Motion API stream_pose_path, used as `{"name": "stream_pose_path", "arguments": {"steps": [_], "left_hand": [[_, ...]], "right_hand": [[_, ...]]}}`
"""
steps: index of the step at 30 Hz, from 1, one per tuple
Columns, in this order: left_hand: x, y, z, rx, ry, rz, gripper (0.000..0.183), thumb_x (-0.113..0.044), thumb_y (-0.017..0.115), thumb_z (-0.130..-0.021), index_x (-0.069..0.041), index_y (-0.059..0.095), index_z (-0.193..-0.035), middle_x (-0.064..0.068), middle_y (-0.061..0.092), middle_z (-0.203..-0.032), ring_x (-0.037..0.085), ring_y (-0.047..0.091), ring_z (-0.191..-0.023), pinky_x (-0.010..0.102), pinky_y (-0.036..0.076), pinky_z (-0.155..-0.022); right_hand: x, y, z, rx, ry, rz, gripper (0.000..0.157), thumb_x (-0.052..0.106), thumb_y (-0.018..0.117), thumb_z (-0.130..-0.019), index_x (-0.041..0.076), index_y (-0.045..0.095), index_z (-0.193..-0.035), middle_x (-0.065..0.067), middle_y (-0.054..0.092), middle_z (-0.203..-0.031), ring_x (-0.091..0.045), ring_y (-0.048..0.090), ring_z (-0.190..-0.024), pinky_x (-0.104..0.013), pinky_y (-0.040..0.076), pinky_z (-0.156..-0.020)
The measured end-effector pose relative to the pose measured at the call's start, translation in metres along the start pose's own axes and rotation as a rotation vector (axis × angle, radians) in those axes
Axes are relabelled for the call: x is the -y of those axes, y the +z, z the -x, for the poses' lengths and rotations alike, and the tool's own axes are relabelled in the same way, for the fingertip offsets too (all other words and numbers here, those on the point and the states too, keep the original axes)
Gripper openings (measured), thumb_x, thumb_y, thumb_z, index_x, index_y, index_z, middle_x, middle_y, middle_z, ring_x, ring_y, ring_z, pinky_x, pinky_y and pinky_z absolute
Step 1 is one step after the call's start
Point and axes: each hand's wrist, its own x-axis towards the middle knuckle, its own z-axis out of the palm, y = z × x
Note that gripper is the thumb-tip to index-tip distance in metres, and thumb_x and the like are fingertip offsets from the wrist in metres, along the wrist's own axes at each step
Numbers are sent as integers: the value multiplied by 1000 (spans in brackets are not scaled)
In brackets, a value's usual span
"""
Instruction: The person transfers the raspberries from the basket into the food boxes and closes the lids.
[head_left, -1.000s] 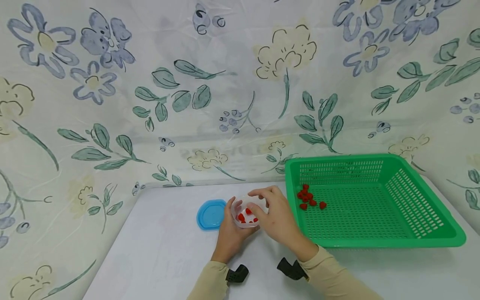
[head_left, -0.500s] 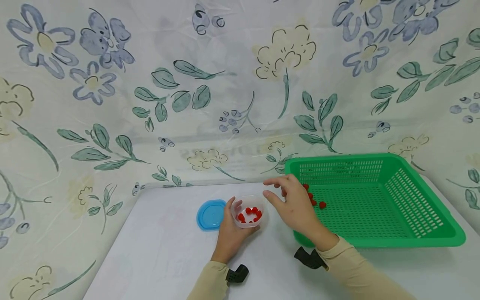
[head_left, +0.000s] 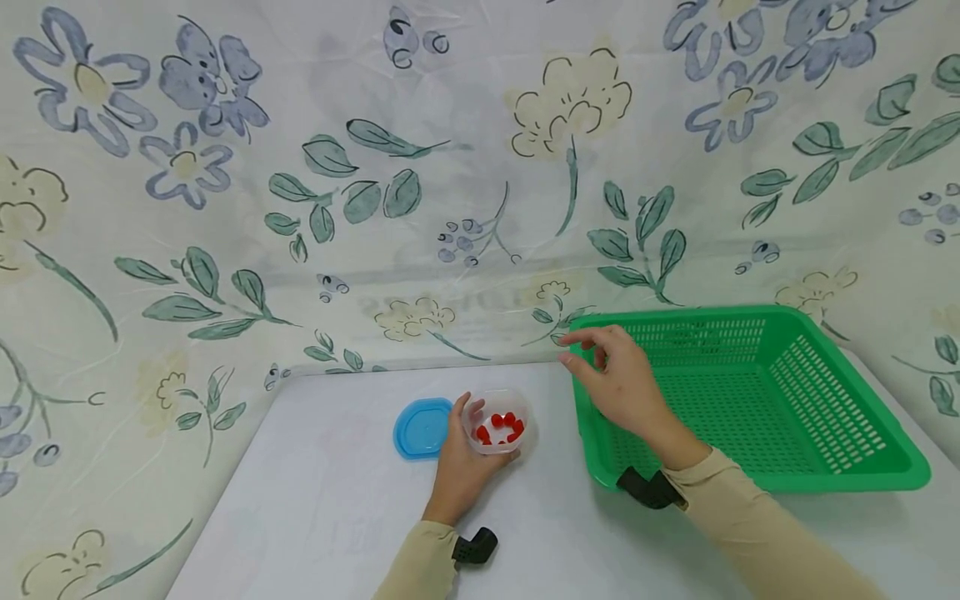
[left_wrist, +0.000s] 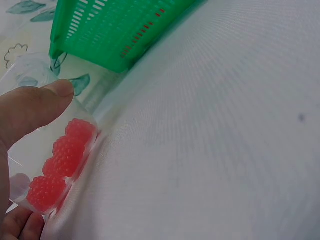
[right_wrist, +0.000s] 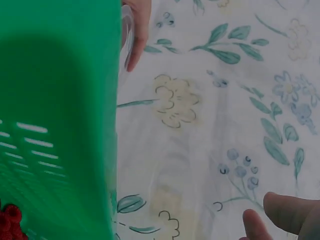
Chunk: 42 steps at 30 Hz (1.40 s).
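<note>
A clear plastic tub [head_left: 493, 400] with several raspberries [head_left: 510, 418] in it stands low over the white table. My left hand [head_left: 459, 477] grips its sides, thumb on the near wall. In the left wrist view the raspberries [left_wrist: 67, 156] show through the wall, heaped at the bottom. My right hand [head_left: 626, 385] hovers over the left side of the green basket [head_left: 757, 483], fingers loosely bent and holding nothing. It hides the basket's raspberries from the head view; some raspberries [right_wrist: 11, 220] appear inside the basket in the right wrist view.
A blue lid [head_left: 422, 428] lies on the white table [head_left: 322, 483], left of the tub and partly behind my left hand. The basket takes up the table's right side, its walls raised. A flowered cloth [head_left: 450, 167] hangs behind the table.
My right hand has come away from the tub, moving right to above the basket. More raspberries are visible in the tub now that it is uncovered. My left hand stays in place.
</note>
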Motion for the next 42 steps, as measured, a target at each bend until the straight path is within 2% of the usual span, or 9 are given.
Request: {"name": "stream_pose_path", "arguments": {"steps": [15, 20, 27, 30, 34, 38, 42], "left_hand": [[1, 0, -2, -7, 4, -10, 105, -22, 92, -73, -18, 25, -155, 2, 47, -151, 30, 42, -139, 51, 48, -103], [2, 0, -2, -8, 7, -2, 105, -22, 91, -74, -18, 25, -155, 1, 47, -151, 30, 42, -139, 52, 47, -104], [2, 0, -1, -5, -1, 8, 105, -22, 92, -73, -17, 25, -155, 1, 47, -151, 30, 42, -139, 52, 46, -105], [2, 0, -1, -6, 1, 4, 106, -22, 92, -73, -17, 25, -155, 1, 47, -151, 30, 42, -139, 53, 46, -105], [2, 0, -2, -9, 7, 0, 106, -22, 92, -73, -17, 26, -155, 1, 47, -151, 30, 43, -138, 52, 47, -104], [2, 0, -2, -8, 9, 1, 105, -22, 92, -73, -16, 26, -155, 1, 48, -150, 30, 44, -138, 52, 46, -105], [2, 1, -2, -7, 3, 1, 106, -23, 92, -73, -16, 26, -155, 1, 48, -150, 29, 43, -138, 52, 46, -105]], "right_hand": [[-29, -23, -21, 51, 75, 64, 27, 20, 62, -101, 3, 68, -122, -18, 57, -110, -25, 45, -77, -36, 38, -64], [-42, -27, -29, 83, 125, 81, 32, 22, 59, -103, 2, 65, -126, -19, 57, -117, -26, 46, -82, -37, 38, -64], [-65, -29, -37, 163, 181, 79, 35, 25, 58, -103, 1, 63, -129, -19, 57, -117, -29, 50, -89, -38, 41, -66], [-76, -31, -40, 222, 211, 64, 37, 26, 57, -104, 1, 61, -131, -20, 56, -124, -33, 53, -101, -41, 46, -73], [-90, -35, -45, 311, 245, 30, 40, 26, 55, -105, 1, 57, -136, -26, 51, -135, -42, 50, -119, -50, 50, -86], [-101, -38, -47, 387, 304, -16, 43, 26, 53, -106, 0, 54, -139, -30, 46, -140, -46, 46, -126, -56, 46, -95], [-108, -38, -47, 449, 387, -69, 45, 27, 51, -106, -1, 51, -142, -31, 37, -150, -51, 36, -136, -63, 38, -106]]}}
